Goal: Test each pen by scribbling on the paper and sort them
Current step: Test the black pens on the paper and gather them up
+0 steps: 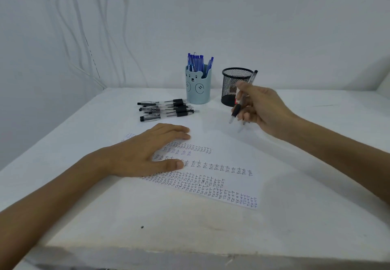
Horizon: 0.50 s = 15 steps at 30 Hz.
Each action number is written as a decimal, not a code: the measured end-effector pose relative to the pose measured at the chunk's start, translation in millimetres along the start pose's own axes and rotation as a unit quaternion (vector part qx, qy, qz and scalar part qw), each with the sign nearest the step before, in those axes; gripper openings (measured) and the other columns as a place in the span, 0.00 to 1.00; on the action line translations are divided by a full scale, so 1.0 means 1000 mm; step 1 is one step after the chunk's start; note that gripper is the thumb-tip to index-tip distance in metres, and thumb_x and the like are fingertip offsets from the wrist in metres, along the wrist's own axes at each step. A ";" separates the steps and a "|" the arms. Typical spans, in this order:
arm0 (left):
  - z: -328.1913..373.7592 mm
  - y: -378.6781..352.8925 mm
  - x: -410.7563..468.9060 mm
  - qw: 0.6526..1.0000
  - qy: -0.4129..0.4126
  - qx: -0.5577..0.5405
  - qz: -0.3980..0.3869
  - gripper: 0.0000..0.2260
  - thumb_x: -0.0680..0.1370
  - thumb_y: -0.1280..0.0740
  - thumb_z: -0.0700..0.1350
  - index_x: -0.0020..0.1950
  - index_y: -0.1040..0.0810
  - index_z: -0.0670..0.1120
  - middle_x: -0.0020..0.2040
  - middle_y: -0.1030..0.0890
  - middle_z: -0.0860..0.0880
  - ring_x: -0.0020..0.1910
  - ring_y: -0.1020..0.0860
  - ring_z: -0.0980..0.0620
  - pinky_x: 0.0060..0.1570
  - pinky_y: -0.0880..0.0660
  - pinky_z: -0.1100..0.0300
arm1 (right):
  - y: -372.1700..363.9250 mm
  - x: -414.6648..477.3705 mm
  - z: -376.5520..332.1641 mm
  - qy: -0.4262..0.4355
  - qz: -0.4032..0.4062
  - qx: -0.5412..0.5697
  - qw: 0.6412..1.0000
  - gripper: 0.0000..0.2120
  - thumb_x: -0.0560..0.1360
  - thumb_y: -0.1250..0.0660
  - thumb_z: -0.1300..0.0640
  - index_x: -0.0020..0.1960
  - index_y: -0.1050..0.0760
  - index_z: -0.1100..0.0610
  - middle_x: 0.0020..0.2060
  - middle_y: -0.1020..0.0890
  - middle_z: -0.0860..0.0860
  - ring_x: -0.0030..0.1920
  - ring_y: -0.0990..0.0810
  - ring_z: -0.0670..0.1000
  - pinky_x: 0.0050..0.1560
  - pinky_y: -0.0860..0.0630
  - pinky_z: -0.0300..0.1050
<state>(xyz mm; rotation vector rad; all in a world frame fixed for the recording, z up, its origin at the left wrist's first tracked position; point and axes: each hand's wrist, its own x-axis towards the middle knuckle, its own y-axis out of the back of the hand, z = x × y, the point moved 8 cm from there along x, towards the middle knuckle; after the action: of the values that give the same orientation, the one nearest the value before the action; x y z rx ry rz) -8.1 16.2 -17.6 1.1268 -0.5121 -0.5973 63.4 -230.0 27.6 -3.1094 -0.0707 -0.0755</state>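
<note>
On the white table (pixel 295 217), the paper (pixel 228 158) lies slantwise before me. Most of it is filled with rows of test words, with bare space along its far edge. Behind it stand a blue bear cup (pixel 198 88) full of blue pens (pixel 197 61) and a black mesh cup (pixel 232 82) whose contents I cannot make out. A pile of black pens (pixel 166 109) lies just left of the bear cup. My left hand (pixel 143 153) rests flat on the paper, fingers straight, pinning it. My right hand (pixel 263 109) hovers above the far edge, fingers curled round a black pen (pixel 236 109) in a writing grip, tip down and clear of the sheet. To test it well, I would lower the tip onto bare paper, press lightly and hold the sheet firm.
</note>
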 end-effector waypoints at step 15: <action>-0.001 -0.001 -0.001 1.000 -0.011 0.002 0.001 0.29 0.81 0.36 0.64 0.80 0.37 0.58 0.79 0.41 0.66 0.80 0.45 0.62 0.79 0.41 0.55 | 0.067 0.078 -0.010 0.036 0.144 -0.497 0.855 0.24 0.81 0.37 0.49 0.66 0.31 0.68 0.52 0.18 0.63 0.53 0.19 0.61 0.50 0.22 0.50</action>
<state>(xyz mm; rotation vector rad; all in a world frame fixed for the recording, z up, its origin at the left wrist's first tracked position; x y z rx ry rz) -8.2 17.1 -19.3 1.1237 -0.5344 -0.6079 143.9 -294.1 39.3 -4.0781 0.6448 -0.3119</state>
